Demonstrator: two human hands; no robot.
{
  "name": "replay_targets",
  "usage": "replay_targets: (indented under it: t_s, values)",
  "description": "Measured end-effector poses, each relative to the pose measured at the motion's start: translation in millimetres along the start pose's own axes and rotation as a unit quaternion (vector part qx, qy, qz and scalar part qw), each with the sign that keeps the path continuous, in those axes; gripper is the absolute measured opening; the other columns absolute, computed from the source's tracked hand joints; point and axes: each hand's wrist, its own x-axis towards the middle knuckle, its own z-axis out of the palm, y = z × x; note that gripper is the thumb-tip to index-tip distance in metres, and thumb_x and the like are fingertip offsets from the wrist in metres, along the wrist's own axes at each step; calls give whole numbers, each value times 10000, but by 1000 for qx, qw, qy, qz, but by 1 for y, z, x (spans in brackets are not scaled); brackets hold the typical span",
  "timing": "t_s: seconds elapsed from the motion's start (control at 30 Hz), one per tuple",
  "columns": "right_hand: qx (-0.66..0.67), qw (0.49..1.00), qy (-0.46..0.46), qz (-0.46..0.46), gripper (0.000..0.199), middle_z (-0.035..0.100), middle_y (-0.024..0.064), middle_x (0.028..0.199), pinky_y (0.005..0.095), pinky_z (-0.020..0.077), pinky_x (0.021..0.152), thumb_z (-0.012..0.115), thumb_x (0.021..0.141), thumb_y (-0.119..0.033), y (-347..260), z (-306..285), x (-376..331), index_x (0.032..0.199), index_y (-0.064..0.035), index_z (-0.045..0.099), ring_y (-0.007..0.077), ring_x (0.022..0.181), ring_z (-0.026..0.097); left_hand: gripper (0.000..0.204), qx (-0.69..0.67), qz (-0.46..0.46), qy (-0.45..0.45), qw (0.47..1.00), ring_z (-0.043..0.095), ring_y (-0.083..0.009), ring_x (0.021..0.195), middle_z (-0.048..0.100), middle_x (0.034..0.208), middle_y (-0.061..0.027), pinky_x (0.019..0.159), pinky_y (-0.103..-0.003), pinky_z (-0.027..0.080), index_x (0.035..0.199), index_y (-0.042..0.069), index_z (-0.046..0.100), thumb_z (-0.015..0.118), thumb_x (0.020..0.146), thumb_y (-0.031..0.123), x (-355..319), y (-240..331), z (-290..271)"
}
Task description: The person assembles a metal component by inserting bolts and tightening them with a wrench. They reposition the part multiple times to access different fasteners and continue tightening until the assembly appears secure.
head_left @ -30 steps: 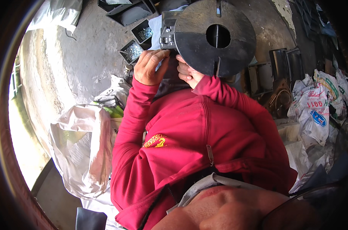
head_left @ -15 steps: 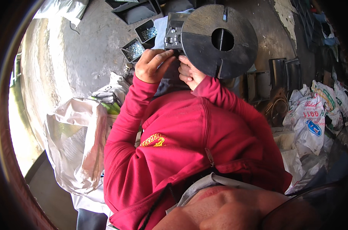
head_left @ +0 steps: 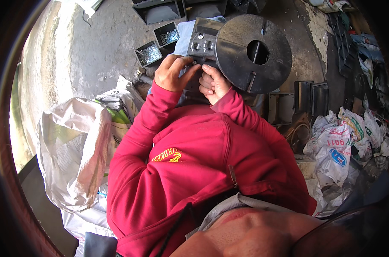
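Black slotted disc [head_left: 238, 50] and the bolted mounting plate [head_left: 205, 28] beside it sit in front of your chest. Your left hand [head_left: 168, 75] brings thumb and forefinger nearly together at a small shiny fastener [head_left: 194, 62] by the plate's near edge; I cannot tell whether they grip it. Your right hand [head_left: 215, 84] has its fingers curled inward below the plate, and whether they hold anything is hidden. A loose pinch could let the fastener fall; the broad disc's weight could tip the plate if support is poor, and a crooked fastener might bind.
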Motion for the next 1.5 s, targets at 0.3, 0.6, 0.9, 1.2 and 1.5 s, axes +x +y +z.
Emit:
replay_targets:
  t_s: [0.3, 0.6, 0.9, 1.2, 1.5]
  values:
    - [3, 1000, 6, -2, 371, 298, -88, 487, 209, 240, 388, 632, 919, -236, 0, 1, 0, 633, -185, 402, 45, 411, 264, 253, -15, -62, 3, 998, 638, -216, 715, 655, 870, -58, 606, -315, 506, 944, 88, 695, 804, 716, 66, 5, 17, -2]
    - [5, 1000, -8, -3, 384, 294, -89, 487, 208, 241, 391, 637, 917, -240, 3, -5, 2, 629, -187, 389, 43, 412, 265, 210, 29, 27, 77, 996, 616, -208, 724, 630, 827, -24, 650, -308, 466, 893, 106, 683, 795, 716, 113, 3, 7, 10]
    - [7, 1000, -2, -8, 365, 296, -92, 491, 204, 233, 394, 634, 924, -223, 2, -2, 1, 649, -187, 397, 39, 413, 266, 238, 28, 10, 13, 999, 622, -230, 749, 637, 845, -44, 675, -340, 482, 939, 89, 679, 775, 722, 79, 7, 11, -1]
    - [20, 1000, -15, -14, 351, 297, -95, 496, 209, 225, 388, 649, 924, -218, 4, -5, 0, 674, -195, 404, 37, 410, 258, 228, 49, 56, 1, 997, 608, -211, 742, 633, 860, -15, 668, -317, 445, 944, 116, 685, 769, 734, 88, 13, 8, -1]
    - [48, 999, -10, -24, 305, 306, -106, 521, 200, 222, 394, 645, 933, -184, 6, -5, 1, 720, -197, 428, 25, 420, 263, 240, 57, 99, -21, 993, 575, -222, 688, 632, 855, -25, 613, -342, 423, 976, 112, 704, 765, 746, 82, 15, 2, -5]
